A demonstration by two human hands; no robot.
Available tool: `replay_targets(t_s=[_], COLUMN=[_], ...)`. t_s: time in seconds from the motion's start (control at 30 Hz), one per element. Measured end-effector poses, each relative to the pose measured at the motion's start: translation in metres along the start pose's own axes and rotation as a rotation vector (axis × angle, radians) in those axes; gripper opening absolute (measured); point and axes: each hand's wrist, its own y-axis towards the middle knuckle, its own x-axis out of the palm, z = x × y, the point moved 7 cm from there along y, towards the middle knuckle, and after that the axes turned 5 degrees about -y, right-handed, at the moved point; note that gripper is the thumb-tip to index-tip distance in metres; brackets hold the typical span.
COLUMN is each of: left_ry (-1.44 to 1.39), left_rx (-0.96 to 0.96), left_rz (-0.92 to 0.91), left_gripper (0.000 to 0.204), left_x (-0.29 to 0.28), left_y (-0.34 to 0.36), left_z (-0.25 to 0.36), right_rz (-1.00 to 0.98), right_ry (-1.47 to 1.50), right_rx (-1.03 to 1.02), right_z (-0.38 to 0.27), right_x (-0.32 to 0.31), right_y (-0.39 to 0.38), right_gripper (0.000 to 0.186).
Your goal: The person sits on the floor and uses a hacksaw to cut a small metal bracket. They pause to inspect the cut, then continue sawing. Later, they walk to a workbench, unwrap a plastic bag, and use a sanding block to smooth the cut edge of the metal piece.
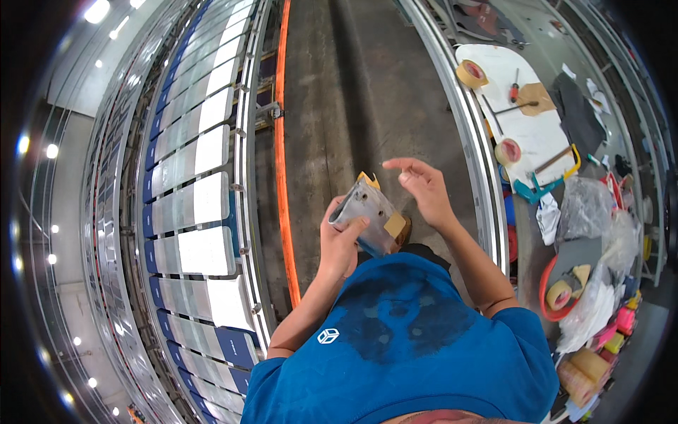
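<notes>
My left hand (342, 244) grips a grey, flat-sided metal piece (369, 215) by its left side, with the thumb lying across its face. Dark holes show in that face, and a tan tape patch sits near its lower right end. A yellow strip (367, 179) sticks out at the far end of the piece. To the right, my right hand (426, 189) is raised apart from it. Its index finger stretches out to the left, the other fingers are partly bent, and nothing shows in them.
On the left runs a long table with several white and clear panels (205, 251), edged by an orange strip (284, 177). A metal rail (470, 134) stands at right. Beyond it lie tape rolls (507, 151), a hacksaw (540, 189), a red-handled screwdriver (514, 92) and plastic bags (586, 205).
</notes>
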Motion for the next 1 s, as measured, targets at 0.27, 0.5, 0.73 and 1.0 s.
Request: replay_targets(t_s=[0.27,0.5,0.73,1.0], left_ry=[0.043,-0.108,-0.886,-0.914], left_rx=[0.042,0.149,-0.136,-0.35], left_rz=[0.129,0.418,-0.381,-0.639], left_gripper=[0.026,0.028,0.042,0.061], left_x=[0.008,-0.023,-0.052,0.056], left_y=[0.128,0.262,0.429,0.555], left_z=[0.026,0.073,0.128,0.172], right_rz=[-0.191,0.381,-0.018,0.02], right_ry=[-0.143,0.11,-0.194,-0.458], right_rx=[0.053,-0.057,0.098,-0.136], right_z=[-0.003,-0.008,-0.024,-0.021], right_x=[-0.001,-0.083,-0.054,-0.028], right_y=[0.141,0.304,0.458,0.565], right_gripper=[0.017,0.01,0.021,0.023])
